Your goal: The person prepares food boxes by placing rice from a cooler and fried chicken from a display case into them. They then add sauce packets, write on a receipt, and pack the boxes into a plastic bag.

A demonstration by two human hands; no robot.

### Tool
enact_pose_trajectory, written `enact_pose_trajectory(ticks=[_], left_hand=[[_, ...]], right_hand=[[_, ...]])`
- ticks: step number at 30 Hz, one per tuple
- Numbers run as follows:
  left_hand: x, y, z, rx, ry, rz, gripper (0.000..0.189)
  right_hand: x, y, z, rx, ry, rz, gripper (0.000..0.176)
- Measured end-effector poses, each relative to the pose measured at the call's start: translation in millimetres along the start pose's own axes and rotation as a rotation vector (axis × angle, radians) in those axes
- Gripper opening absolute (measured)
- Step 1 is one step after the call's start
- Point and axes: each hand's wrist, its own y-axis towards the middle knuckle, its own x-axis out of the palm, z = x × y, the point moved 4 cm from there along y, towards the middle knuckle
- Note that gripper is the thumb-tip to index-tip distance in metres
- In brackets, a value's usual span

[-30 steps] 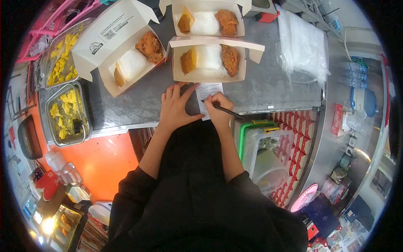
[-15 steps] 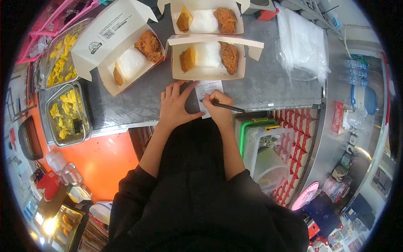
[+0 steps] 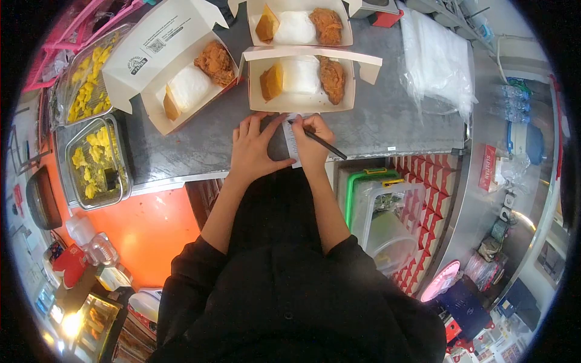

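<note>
A printed paper slip [image 3: 290, 142] lies at the front edge of the grey counter. Thumb and fingers apart, my left hand [image 3: 253, 148] rests flat on the counter and touches the slip's left side. My right hand [image 3: 313, 142] grips a black pen [image 3: 327, 146], its tip by the upper part of the slip. That hand covers much of the paper. Just beyond both hands stands an open food box [image 3: 302, 104] holding fried chicken [image 3: 332, 80], a white wrapped portion [image 3: 301, 74] and a yellow-brown packet [image 3: 272, 83].
Two more open boxes stand on the counter, one at the left [image 3: 154, 112] and one behind [image 3: 302, 5]. Baskets of yellow pieces [image 3: 126, 181] sit far left. Clear plastic bags [image 3: 436, 60] lie at the right. Below the counter is a lidded clear bin [image 3: 387, 230].
My right hand has moved up the slip with the pen and now covers more of it. My left hand has stayed nearly in place.
</note>
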Motion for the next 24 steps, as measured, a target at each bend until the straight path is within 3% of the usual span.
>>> enact_pose_trajectory(ticks=[7,9,13,16,19,24], left_hand=[[-1,0,1,0.004,0.004,-0.008,0.084],[-1,1,2,-0.001,0.015,-0.014,0.085],[1,0,0,-0.003,0.023,-0.014,0.085],[1,1,1,0.004,0.014,-0.011,0.086],[1,1,1,0.002,0.022,-0.01,0.086],[1,1,2,0.015,0.03,0.012,0.085]], right_hand=[[-1,-1,3,-0.038,-0.022,0.003,0.021],[-7,0,17,0.027,0.23,0.084,0.021],[-34,-16,15,0.143,0.138,0.138,0.022],[-41,-26,-9,-0.079,-0.114,0.041,0.025],[-37,-27,3,0.061,-0.029,-0.062,0.022],[-31,-27,6,0.001,-0.105,-0.096,0.022]])
